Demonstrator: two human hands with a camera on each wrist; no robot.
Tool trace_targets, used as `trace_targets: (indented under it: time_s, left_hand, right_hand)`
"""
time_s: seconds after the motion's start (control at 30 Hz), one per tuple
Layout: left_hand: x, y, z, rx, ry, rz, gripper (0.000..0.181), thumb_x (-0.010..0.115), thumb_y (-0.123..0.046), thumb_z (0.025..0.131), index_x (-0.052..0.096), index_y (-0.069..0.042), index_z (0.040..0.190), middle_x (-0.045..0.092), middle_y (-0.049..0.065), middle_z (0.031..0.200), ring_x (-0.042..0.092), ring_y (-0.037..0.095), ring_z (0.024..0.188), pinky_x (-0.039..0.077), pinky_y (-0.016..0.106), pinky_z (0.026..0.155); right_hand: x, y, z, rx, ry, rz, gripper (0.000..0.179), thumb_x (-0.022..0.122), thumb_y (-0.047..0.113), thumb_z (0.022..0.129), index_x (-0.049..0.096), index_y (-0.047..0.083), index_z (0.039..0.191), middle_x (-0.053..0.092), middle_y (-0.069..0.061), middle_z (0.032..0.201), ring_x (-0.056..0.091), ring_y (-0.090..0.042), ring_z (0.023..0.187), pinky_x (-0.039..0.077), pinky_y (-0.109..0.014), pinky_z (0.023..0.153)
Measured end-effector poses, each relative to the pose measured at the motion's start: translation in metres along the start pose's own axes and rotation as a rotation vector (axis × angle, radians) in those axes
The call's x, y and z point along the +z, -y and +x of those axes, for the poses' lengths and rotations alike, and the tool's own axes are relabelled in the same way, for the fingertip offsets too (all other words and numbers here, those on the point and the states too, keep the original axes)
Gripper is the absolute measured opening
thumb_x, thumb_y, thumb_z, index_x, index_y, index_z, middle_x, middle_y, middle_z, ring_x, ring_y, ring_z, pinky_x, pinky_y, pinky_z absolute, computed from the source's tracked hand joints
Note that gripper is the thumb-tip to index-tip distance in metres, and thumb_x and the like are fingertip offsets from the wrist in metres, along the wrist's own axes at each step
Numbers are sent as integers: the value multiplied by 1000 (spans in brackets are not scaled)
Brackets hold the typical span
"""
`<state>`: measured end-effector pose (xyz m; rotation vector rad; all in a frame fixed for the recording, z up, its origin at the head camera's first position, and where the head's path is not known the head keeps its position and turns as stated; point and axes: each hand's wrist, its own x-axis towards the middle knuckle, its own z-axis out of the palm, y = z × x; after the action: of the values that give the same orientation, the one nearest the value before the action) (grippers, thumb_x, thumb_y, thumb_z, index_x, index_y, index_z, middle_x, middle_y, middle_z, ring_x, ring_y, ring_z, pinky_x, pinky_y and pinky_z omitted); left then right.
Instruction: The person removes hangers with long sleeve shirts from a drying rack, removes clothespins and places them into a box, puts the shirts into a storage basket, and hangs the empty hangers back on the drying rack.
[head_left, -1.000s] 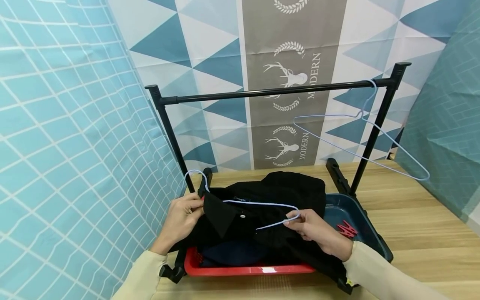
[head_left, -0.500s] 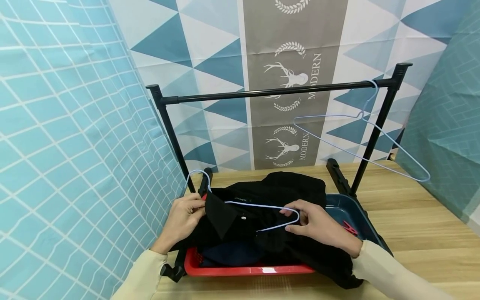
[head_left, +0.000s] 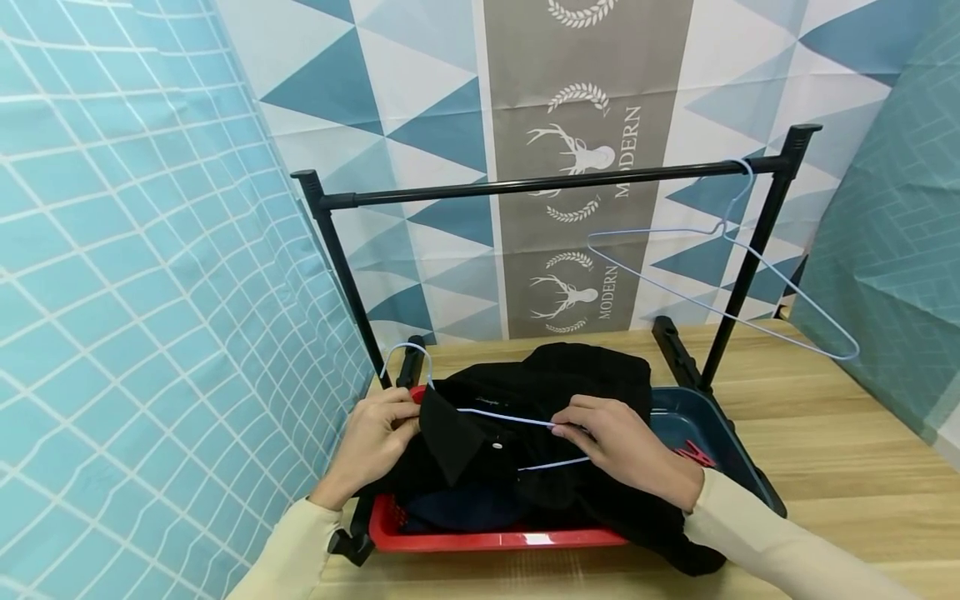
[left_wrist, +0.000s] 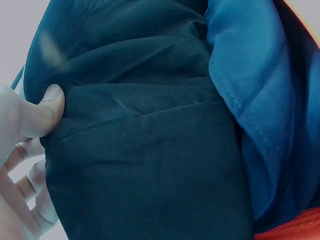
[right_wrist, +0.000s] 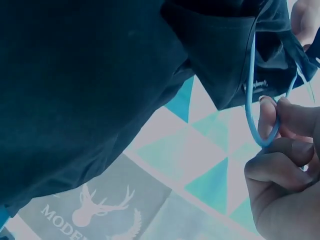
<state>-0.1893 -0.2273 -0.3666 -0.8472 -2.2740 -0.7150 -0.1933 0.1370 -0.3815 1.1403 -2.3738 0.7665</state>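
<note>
A black collared shirt lies bunched over a red basin. My left hand pinches it by the collar, with the thumb on top of the cloth in the left wrist view. A pale blue wire hanger sits partly inside the shirt; its hook rises from the neck beside my left fingers, and its right end sticks out at the front opening. Near that end, my right hand pinches the wire between thumb and fingers, seen also in the right wrist view. The hanger's left end is hidden under cloth.
Over the basins stands a black rack, with a second blue hanger on its bar at right. A dark blue basin holds red clothespins. Navy cloth lies in the red basin. Patterned wall coverings stand left and behind.
My right hand has let go of the hanger's end and taken hold of its upper wire, farther left. My left hand, the collar and the hook have shifted slightly to the right.
</note>
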Motion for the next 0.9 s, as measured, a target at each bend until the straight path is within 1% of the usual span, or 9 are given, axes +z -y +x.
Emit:
trace_targets:
  time_s: [0.1,0.3,0.4,0.6,0.8,0.9]
  left_hand:
    - [1,0,0,5,-2,0,27,78,10,79,78,-17,80,58,-13,78,46,4,65,36,19,59]
    - [1,-1,0,0,11,-10,28,77,10,80,76,-18,80,58,-13,79,46,4,65,38,21,59]
    - [0,-2,-1,-5,17,-21,30,76,10,81,75,-20,79,58,-13,79,46,4,65,39,22,59]
    - [0,-1,-3,-13,34,-36,31,76,8,83,71,-22,75,57,-12,78,46,4,63,39,22,58]
    - [-2,2,-10,-21,53,-35,23,79,5,84,75,-17,83,61,-13,84,50,1,68,44,22,60]
    - [-3,5,-14,-37,61,-40,22,81,3,84,76,-18,86,61,-14,85,50,1,68,44,22,60]
  right_hand:
    - [3,0,1,-31,-26,9,7,75,10,95,76,13,101,64,12,90,52,1,71,48,-20,63]
    - [6,-4,0,-98,-107,32,10,76,4,92,75,12,98,64,11,89,51,1,70,45,-16,64]
    - [5,-5,-1,-107,-122,40,11,76,3,92,75,12,98,64,10,88,51,1,70,43,-14,64]
    - [-1,-10,-7,-89,-137,62,15,75,-3,90,75,11,98,64,8,87,49,0,69,41,-11,64]
    - [-9,-16,-13,-65,-148,74,17,74,-3,91,75,11,99,65,6,86,48,0,68,40,-13,62]
    - [-14,-20,-17,-37,-143,79,18,74,-4,91,75,11,100,65,6,87,50,0,69,42,-16,62]
